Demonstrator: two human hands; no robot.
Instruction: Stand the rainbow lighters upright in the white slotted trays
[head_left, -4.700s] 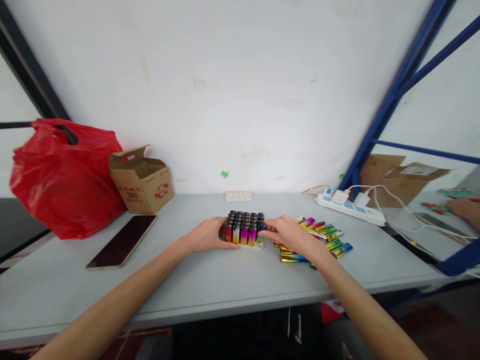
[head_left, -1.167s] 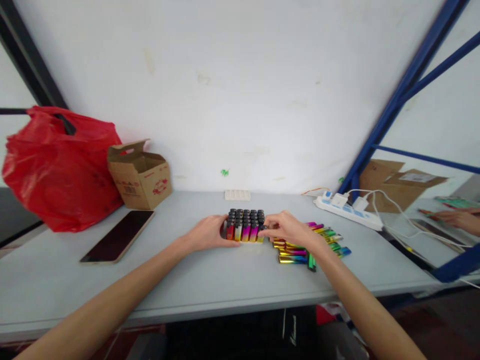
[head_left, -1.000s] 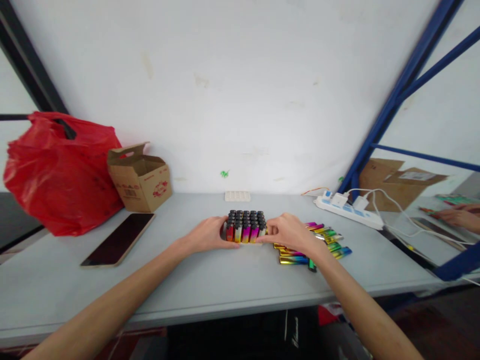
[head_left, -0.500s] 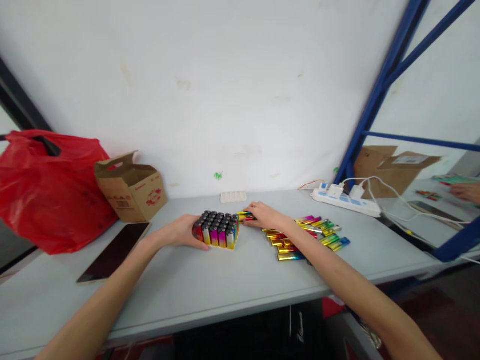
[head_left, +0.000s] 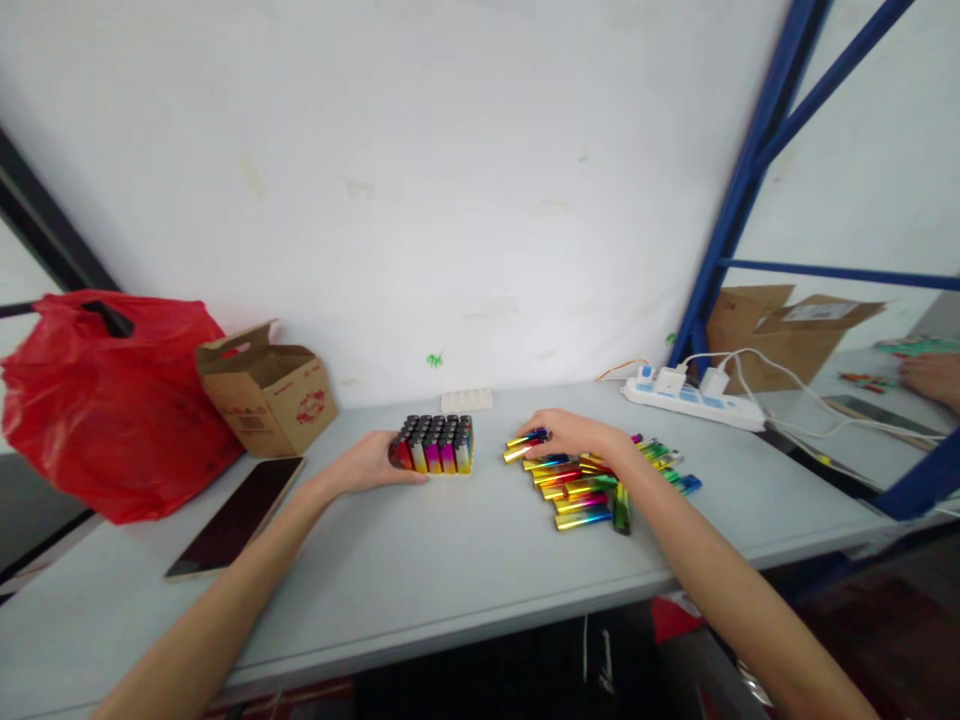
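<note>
A block of upright lighters [head_left: 439, 445], with black tops and shiny multicoloured bodies, stands packed in rows in a shallow light tray on the table. My left hand [head_left: 379, 462] grips its left side, thumb along the front. To the right lies a loose pile of metallic lighters [head_left: 574, 490] in gold, red, blue, green and purple. At the pile's far left edge, my right hand [head_left: 566, 432] is palm down with its fingers curled on lighters [head_left: 523, 443]. The fingertips are partly hidden, and my forearm covers part of the pile.
A phone [head_left: 236, 517], a cardboard box [head_left: 274, 400] and a red plastic bag [head_left: 112, 410] are on the left. Against the wall lies a white moulded tray [head_left: 466, 400]. A power strip [head_left: 694, 402] with cables and a blue rack post [head_left: 739, 190] stand right, near another person's hand [head_left: 932, 378].
My right hand has moved right, from beside the packed block to the loose pile. The lighters it held there now stand in the block, apparently. My left hand still grips the block.
</note>
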